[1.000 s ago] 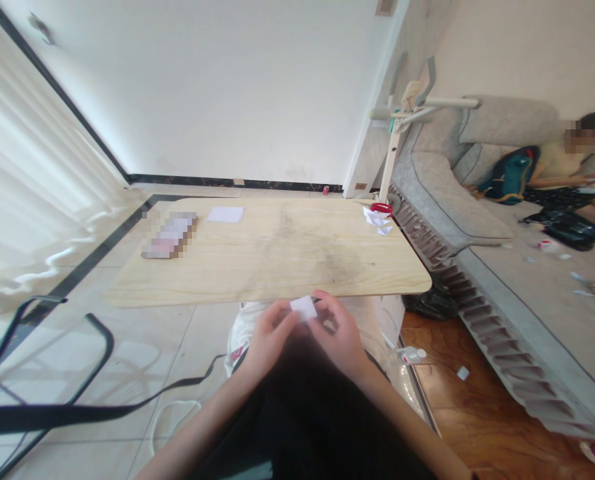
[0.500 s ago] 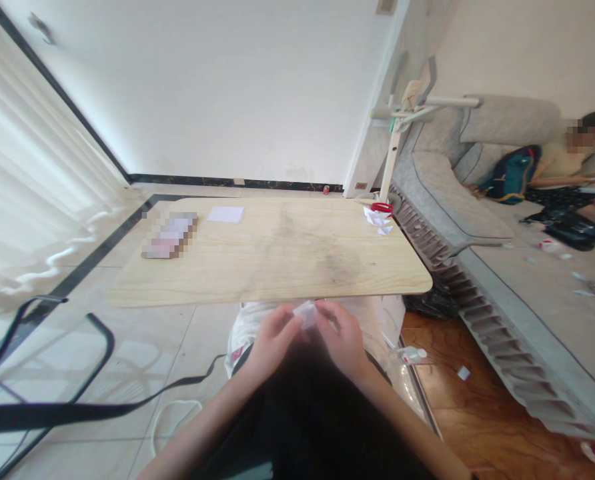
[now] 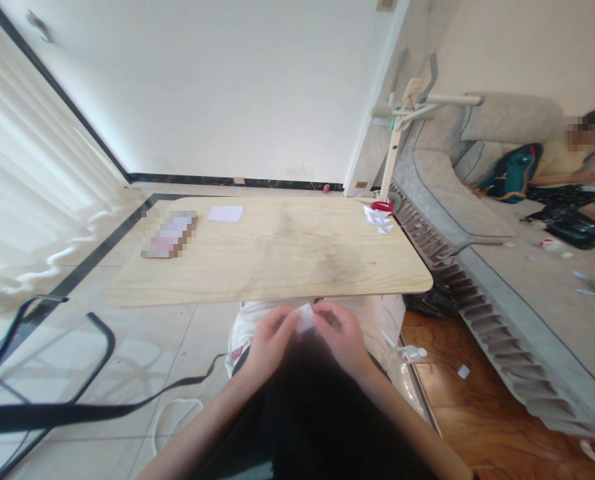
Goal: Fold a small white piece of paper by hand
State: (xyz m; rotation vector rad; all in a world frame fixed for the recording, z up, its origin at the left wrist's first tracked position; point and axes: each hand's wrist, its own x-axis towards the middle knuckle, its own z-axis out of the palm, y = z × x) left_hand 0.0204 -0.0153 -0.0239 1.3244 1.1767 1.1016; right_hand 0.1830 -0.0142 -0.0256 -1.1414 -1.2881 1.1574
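Note:
A small folded piece of white paper (image 3: 305, 319) is held in front of my body, just below the table's near edge. My left hand (image 3: 276, 333) pinches its left side between thumb and fingers. On the other side, my right hand (image 3: 341, 333) grips the paper's right edge with bent fingers. The paper comes to a point at the top; its lower part is dim and blurred against my dark clothing.
The wooden table (image 3: 257, 267) carries white paper sheets (image 3: 226, 213), a pixelated item (image 3: 170, 235), folded paper pieces (image 3: 379, 219) and red-handled scissors (image 3: 382, 207). At right, a person (image 3: 560, 160) sits on a grey sofa (image 3: 482, 193). A white bottle (image 3: 413, 354) lies on the floor.
The paper has turned slightly between my fingers and now shows a pointed top. Both hands stay in nearly the same place, with small finger shifts.

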